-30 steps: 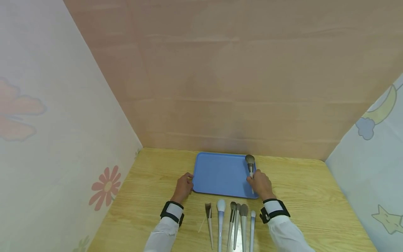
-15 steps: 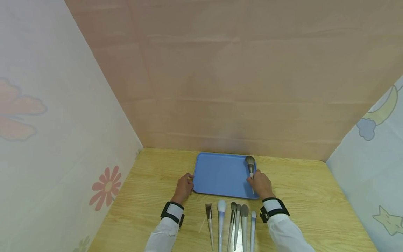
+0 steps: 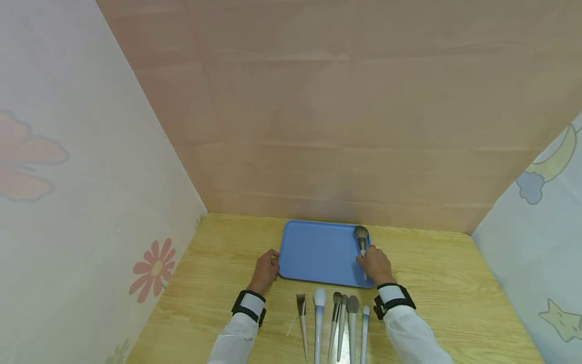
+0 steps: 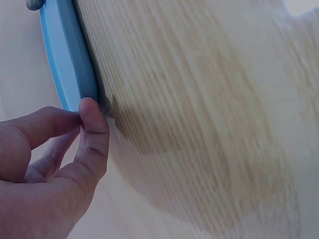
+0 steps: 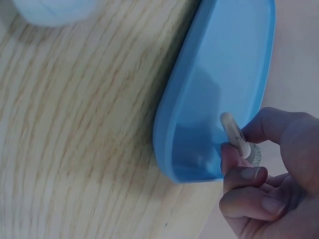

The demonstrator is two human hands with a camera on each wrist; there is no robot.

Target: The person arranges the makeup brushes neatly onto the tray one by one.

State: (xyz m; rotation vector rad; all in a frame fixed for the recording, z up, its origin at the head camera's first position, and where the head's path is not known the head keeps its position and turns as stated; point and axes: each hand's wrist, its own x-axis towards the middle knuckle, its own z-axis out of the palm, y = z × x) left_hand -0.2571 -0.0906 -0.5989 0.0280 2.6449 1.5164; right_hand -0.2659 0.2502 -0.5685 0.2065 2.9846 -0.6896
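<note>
A blue tray lies flat near the back of the wooden table. At its left edge my left hand has thumb and fingertip pinched at the rim; the left wrist view shows them on the tray's corner. Over the tray's right side, my right hand pinches a makeup brush with a fluffy dark head that points toward the back wall. The brush's pale handle runs between thumb and index finger in the right wrist view, while the other fingers curl below it.
In front of the tray, several makeup brushes lie side by side, among them a white-headed brush, a flat dark brush and a small white-tipped one. A thin pale stick lies to their left. A back wall borders the table.
The brush head has dipped very slightly toward the tray. Both hands stay almost where they were, and the brushes in front have not moved.
</note>
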